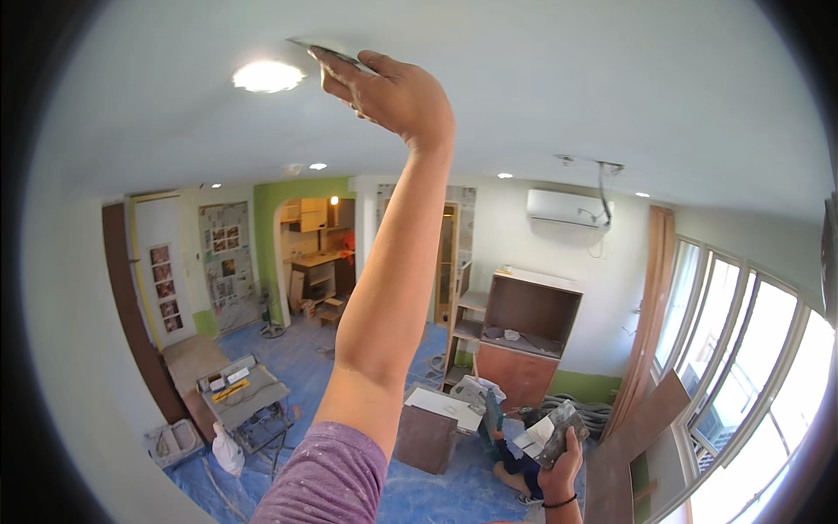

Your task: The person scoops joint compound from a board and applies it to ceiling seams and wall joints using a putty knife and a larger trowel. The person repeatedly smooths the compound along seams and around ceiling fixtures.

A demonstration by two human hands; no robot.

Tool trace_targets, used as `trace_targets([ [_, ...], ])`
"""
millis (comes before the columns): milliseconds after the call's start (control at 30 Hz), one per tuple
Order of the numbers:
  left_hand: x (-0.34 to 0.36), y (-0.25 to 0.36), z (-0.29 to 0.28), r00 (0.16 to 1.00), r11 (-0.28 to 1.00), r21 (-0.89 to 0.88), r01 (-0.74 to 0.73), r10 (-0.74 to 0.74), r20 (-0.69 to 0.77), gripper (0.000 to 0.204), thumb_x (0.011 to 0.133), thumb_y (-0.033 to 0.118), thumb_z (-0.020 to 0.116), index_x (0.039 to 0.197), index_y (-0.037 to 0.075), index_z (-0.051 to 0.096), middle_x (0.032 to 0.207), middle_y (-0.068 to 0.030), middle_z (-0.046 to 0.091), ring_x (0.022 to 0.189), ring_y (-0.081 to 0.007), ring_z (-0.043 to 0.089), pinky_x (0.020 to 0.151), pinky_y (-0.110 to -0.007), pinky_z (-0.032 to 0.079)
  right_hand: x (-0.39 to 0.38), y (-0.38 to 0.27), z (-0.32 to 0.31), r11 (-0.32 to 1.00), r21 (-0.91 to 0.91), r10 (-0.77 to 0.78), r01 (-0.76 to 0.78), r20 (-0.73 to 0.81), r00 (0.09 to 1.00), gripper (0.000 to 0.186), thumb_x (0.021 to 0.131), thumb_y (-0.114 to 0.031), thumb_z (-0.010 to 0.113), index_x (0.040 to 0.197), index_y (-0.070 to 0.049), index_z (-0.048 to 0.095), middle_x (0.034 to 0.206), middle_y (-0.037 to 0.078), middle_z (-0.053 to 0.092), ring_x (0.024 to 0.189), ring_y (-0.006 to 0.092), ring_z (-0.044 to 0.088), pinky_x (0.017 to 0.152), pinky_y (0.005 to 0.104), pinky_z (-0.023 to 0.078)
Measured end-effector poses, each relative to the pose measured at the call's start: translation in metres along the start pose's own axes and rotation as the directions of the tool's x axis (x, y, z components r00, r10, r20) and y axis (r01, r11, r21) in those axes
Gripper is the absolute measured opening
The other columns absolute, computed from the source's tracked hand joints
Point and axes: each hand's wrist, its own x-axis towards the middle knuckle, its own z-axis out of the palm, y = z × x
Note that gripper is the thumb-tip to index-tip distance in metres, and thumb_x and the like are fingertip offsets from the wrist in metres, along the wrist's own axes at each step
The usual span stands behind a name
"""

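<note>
My left arm reaches up through the middle of the view, its purple sleeve speckled with white. The bent left hand is closed around a thin-bladed putty knife, whose blade lies close to or against the pale ceiling. A bright round ceiling light glows beside that blade. Low on the right, my right hand, with a dark band at the wrist, grips a dark flat metal plate. White putty lies on the plate. My left fingers look smeared with white.
Blue sheeting covers the floor. A work table with tools stands at left. Below right, a person is partly hidden behind my plate. A cabinet, a wall air conditioner, leaning boards and windows are right.
</note>
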Motion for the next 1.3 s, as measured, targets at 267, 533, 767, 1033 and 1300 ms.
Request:
trace_targets([
  [267,-0.089,0.063,0.064,1.0,0.998,0.047,-0.029,0.029,0.009,0.073,0.099,0.003,0.047,0.161,-0.004,0.01,0.15,-0.0241,0.031,0.122,-0.0416,0.045,0.104,-0.054,0.034,0.017,-0.016,-0.077,0.954,0.146,-0.238,0.263,-0.171,0.956,0.033,0.104,-0.025,0.058,0.128,-0.004,0.054,0.117,0.01,0.065,0.105,0.0269,0.068,0.088,0.0428,0.057],
  [533,-0.195,0.146,0.132,0.953,0.954,-0.016,-0.298,0.296,-0.069,0.077,0.089,-0.003,0.054,0.159,-0.005,0.021,0.156,-0.0293,0.029,0.132,-0.0428,0.042,0.106,-0.056,0.031,0.002,-0.027,-0.09,0.92,0.215,-0.277,0.327,-0.232,0.932,0.028,0.104,-0.023,0.057,0.123,-0.002,0.06,0.11,0.007,0.068,0.1,0.0204,0.069,0.088,0.0352,0.056],
  [767,-0.222,0.093,0.032,0.914,0.937,-0.2,-0.287,0.33,0.237,0.059,0.098,-0.004,0.042,0.156,-0.002,0.033,0.155,-0.0179,0.045,0.142,-0.0266,0.042,0.114,-0.045,0.02,0.006,-0.025,-0.1,0.949,0.175,-0.221,0.261,-0.217,0.951,0.031,0.104,-0.024,0.056,0.127,-0.002,0.055,0.118,0.011,0.064,0.105,0.0251,0.068,0.089,0.0388,0.058],
  [1033,-0.011,-0.006,-0.043,0.982,0.965,-0.221,0.144,-0.167,-0.088,0.049,0.11,0.026,0.039,0.146,-0.008,0.038,0.138,-0.0184,0.053,0.116,-0.0248,0.056,0.1,-0.039,0.044,0.017,-0.025,-0.101,0.979,0.139,-0.127,0.15,-0.164,0.978,0.027,0.104,-0.022,0.056,0.122,-0.002,0.06,0.111,0.008,0.068,0.102,0.0233,0.07,0.09,0.0376,0.057],
  [1300,-0.015,0.033,0.0,0.979,0.969,-0.145,0.201,-0.197,0.047,0.048,0.11,0.022,0.037,0.144,-0.012,0.039,0.137,-0.0217,0.047,0.119,-0.0308,0.055,0.101,-0.044,0.046,0.004,-0.036,-0.094,0.971,0.173,-0.138,0.162,-0.145,0.98,0.023,0.102,-0.017,0.058,0.121,-0.005,0.058,0.108,0.007,0.069,0.097,0.0217,0.07,0.086,0.038,0.058],
])
